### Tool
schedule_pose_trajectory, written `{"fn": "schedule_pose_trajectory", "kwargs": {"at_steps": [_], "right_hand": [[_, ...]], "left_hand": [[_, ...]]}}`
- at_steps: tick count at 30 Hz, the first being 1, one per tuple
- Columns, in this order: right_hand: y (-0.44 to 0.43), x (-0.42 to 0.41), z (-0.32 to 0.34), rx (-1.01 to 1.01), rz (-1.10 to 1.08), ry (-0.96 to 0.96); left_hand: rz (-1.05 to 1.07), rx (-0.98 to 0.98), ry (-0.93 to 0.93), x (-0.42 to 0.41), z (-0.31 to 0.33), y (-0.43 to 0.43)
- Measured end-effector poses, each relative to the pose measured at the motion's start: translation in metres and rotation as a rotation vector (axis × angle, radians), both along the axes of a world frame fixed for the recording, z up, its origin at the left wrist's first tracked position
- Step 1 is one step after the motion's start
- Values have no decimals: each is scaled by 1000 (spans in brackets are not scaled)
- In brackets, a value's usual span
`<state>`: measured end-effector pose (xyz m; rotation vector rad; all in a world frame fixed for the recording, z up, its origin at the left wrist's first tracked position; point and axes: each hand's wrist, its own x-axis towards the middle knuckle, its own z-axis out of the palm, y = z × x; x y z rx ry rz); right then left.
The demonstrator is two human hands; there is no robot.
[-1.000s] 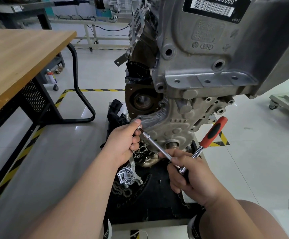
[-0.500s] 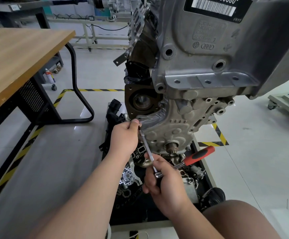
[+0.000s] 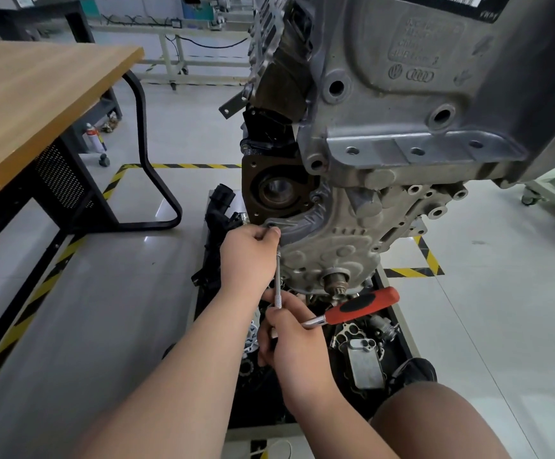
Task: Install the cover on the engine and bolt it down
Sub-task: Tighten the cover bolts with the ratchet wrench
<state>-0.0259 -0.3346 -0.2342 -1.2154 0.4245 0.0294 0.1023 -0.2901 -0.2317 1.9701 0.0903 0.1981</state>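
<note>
— How is the cover looking?
— The cover (image 3: 335, 250) is showing as a pale grey casting with ribs and round bosses. It is sitting against the lower front of the engine (image 3: 402, 104), right of the wooden tabletop (image 3: 38, 94) and above a black tray (image 3: 259, 405) of loose parts on the floor.
— And the hands?
— The left hand (image 3: 248, 256) is reaching up to the cover's upper left corner, its fingers (image 3: 269, 234) curling tightly round the top end of a slim extension bar (image 3: 278, 279). The right hand (image 3: 291, 342) is sitting nearer and lower, its fingers wrapping the head of the ratchet (image 3: 362, 306) where the bar plugs in.
— Which way is everything pointing?
— The cover's face is facing the person, with a shaft stub (image 3: 335, 281) poking out near its bottom edge. The bar is running almost straight up from the right hand to the left one. The ratchet's red-and-black handle is sticking out to the right, rising slightly.
</note>
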Motion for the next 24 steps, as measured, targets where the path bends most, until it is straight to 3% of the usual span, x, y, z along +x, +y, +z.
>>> {"fn": "schedule_pose_trajectory", "kwargs": {"at_steps": [15,21,24], "right_hand": [[-3,12,-10,-70,-65,3],[3,15,-9,14,-78,7],[7,16,-8,111,-82,5]], "left_hand": [[-51,-14,-2,-4,6,8],[-159,-40,99,-12,10,18],[-211,-120,235,-16,14,26]]}}
